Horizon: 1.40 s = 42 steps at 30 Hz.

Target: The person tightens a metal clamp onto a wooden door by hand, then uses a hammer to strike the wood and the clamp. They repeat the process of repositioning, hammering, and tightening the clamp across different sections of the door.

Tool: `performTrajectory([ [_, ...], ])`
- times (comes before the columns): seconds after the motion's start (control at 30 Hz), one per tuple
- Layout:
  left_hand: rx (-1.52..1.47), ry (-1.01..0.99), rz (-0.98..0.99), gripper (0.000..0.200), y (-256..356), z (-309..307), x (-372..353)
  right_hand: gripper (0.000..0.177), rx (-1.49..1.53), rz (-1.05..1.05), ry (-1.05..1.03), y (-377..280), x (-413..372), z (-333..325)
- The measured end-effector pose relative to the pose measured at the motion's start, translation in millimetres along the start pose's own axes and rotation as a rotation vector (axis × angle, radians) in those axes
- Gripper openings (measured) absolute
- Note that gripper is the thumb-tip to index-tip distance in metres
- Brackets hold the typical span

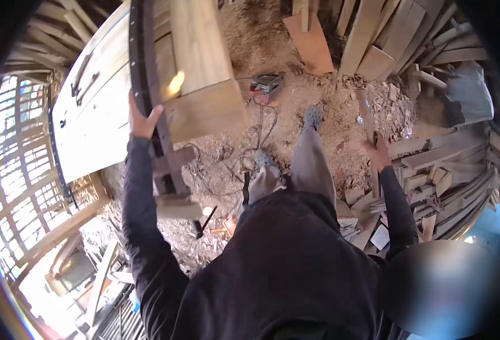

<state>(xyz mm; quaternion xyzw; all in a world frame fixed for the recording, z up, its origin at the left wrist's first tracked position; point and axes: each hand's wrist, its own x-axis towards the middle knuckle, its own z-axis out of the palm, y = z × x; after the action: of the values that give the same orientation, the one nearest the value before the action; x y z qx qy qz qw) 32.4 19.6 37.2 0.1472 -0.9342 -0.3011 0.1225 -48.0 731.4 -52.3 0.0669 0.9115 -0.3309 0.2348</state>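
My left hand [143, 120] rests against a long dark rail [142, 68] along the edge of a wooden workbench, thumb and fingers spread apart. Beside the rail lie pale planks [199, 45] and a wide board end [207, 110]. On the right, my right hand [378, 154] is wrapped round a long narrow wooden strip [368, 122] that stretches forward over the ground. A small dark object by that hand is too small to make out.
A power tool [268, 85] with a cable lies on the sawdust-covered ground ahead of my feet. Stacked wood offcuts [431, 164] fill the right side. More boards [369, 39] lean at the back right. A lattice wall [20, 141] stands far left.
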Motion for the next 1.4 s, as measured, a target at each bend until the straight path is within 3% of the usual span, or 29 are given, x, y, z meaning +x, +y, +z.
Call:
performTrajectory([
  [0.07, -0.059, 0.028, 0.0, 0.104, -16.6, 1.8, -0.6, 0.061, 0.07, -0.132, -0.126, 0.5, -32.2, 8.1],
  [0.17, -0.038, 0.046, 0.009, 0.103, -16.8, 7.0, -0.7, 0.06, 0.219, 0.199, -0.629, -59.2, -79.4, -5.9],
  [0.27, -0.299, -0.077, -0.042, 0.102, -0.4, 3.4, 5.5, 0.058, 0.306, 0.307, -0.741, 10.2, -109.8, 25.3],
  [0.33, -0.25, 0.014, 0.082, 0.103, -23.3, 11.4, 8.0, 0.057, -0.033, 0.059, -0.639, -25.0, -121.2, 19.8],
  [0.37, 0.004, 0.076, 0.114, 0.106, -20.2, 7.2, 5.8, 0.056, -0.178, -0.072, -0.589, -45.8, -126.0, 17.3],
  [0.47, 0.068, 0.036, -0.06, 0.107, -8.4, 1.7, 1.0, 0.057, -0.14, -0.22, -0.77, -78.8, -116.3, 16.3],
  [0.67, -0.016, 0.003, -0.081, 0.112, -10.4, 2.1, 5.4, 0.06, -0.129, -0.481, -0.756, -139.2, -83.3, 29.9],
  [0.77, -0.1, -0.006, -0.097, 0.111, -18.0, 5.0, 1.4, 0.055, 0.05, -0.218, -1.091, -209.2, -59.9, 29.5],
  [0.87, -0.038, 0.013, -0.08, 0.111, -15.9, 2.3, 4.0, 0.048, 0.047, -0.377, -1.12, -253.0, -38.6, 37.8],
  [1.1, 0.015, 0.033, -0.049, 0.114, -12.9, 1.8, 2.0, 0.055, 0.062, -0.271, -1.355, -300.8, 12.8, 56.1],
  [1.33, 0.078, 0.016, -0.104, 0.113, -2.8, -2.1, -0.5, 0.053, 0.09, -0.38, -1.383, -308.5, 20.9, 61.9],
  [1.4, 0.042, 0.01, -0.112, 0.113, 0.1, -2.5, 0.0, 0.044, 0.148, -0.34, -1.384, -311.1, 12.6, 62.6],
])
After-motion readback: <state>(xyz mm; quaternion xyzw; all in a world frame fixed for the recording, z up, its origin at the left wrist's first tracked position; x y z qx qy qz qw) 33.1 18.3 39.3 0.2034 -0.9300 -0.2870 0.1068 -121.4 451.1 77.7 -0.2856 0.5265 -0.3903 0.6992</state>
